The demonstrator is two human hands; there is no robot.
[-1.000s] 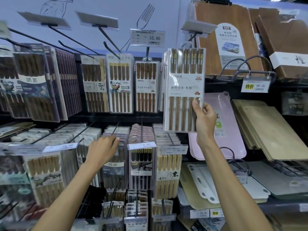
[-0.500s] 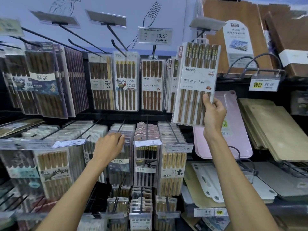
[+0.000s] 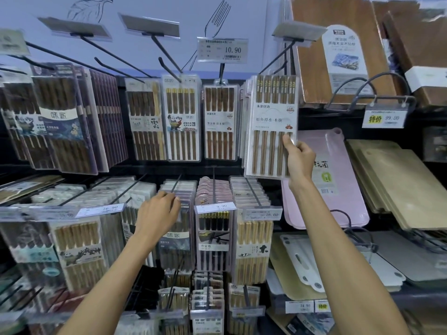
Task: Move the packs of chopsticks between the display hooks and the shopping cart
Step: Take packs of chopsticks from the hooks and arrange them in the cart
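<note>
Glossy clear plastic pack (image 3: 271, 126) w/ wood chopsticks; matt black metal hooks (image 3: 169, 59); wood boards (image 3: 312, 56).

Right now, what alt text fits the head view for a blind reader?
The right hand pinches the lower corner of a white pack of chopsticks, held beside the top row's hanging packs. The left hand touches the front pack on a lower hook.

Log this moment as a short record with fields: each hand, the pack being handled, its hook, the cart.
right hand: pinches the lower right corner of the white-label chopstick pack
white-label chopstick pack: upright, its top at the tip of the upper hook; cannot tell whether it is threaded on
left hand: at the top of a dark pack in the lower row; grip unclear
price tag: reads 10.90, left of the held pack
shopping cart: not in view
</note>
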